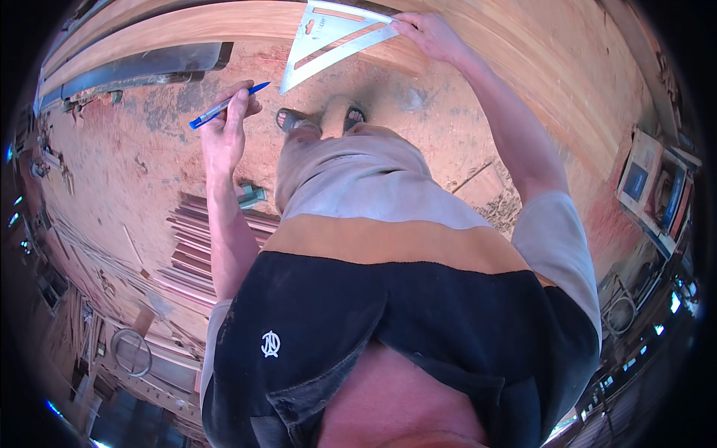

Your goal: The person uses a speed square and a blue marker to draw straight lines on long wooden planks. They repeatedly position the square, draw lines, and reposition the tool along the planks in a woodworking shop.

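My left hand (226,133) is closed around a blue pen (213,114), whose tip points up and to the right, toward a silver triangular square (323,34). My right hand (432,37) grips the square's right corner between thumb and fingers. The square lies over the wooden boards (246,28) at the far side, and its lower left corner reaches past their near edge. A short gap separates the pen tip from the square. From this view I cannot tell whether the square rests flat on the wood.
Wide planks (538,67) stretch along the far right. Left of the boards lies a long dark beam (149,66). Wood strips (196,250) are stacked on the dusty floor beside my left forearm. A wooden frame with blue items (641,168) stands at the right.
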`<state>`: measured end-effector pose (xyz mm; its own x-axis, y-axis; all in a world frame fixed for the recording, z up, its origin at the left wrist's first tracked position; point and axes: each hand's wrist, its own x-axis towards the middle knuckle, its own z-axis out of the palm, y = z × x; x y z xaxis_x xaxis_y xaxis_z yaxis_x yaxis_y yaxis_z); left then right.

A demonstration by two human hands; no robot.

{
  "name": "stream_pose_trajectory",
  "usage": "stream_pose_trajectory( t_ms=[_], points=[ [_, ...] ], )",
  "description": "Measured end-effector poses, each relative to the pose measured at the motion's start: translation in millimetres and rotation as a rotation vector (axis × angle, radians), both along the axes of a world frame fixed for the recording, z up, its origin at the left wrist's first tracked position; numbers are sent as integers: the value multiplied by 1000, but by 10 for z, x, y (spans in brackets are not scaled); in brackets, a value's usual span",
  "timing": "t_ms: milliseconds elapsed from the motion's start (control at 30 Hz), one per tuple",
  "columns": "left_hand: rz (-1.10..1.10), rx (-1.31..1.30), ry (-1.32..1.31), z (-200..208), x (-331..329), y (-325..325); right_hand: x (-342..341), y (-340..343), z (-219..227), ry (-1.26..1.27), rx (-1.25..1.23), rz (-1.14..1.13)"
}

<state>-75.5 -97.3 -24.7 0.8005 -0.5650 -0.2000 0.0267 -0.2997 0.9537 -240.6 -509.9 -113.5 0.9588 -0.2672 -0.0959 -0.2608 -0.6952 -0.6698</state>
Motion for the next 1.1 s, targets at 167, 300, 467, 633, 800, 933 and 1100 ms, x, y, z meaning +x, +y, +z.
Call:
stream_pose_trajectory(
  t_ms=[167,300,467,633,800,933,1100],
  points=[
    [-25,-28,-1,26,-11,-49,-12,-24,-47,2,-16,21],
    [-34,-37,-17,35,-15,-62,-28,14,15,34,9,14],
    [-61,-83,18,42,-44,-245,-8,94,72,3,18,0],
    [-226,-94,-43,34,-185,-707,-7,68,73,33,-6,-15],
    [-462,-14,-212,-9,-444,-1270,22,-12,146,59,30,71],
    [-611,-57,-616,-163,-626,-1751,53,-78,245,90,29,131],
    [-644,-21,-733,-328,-729,-1998,121,-197,221,189,25,170]
  ],
)
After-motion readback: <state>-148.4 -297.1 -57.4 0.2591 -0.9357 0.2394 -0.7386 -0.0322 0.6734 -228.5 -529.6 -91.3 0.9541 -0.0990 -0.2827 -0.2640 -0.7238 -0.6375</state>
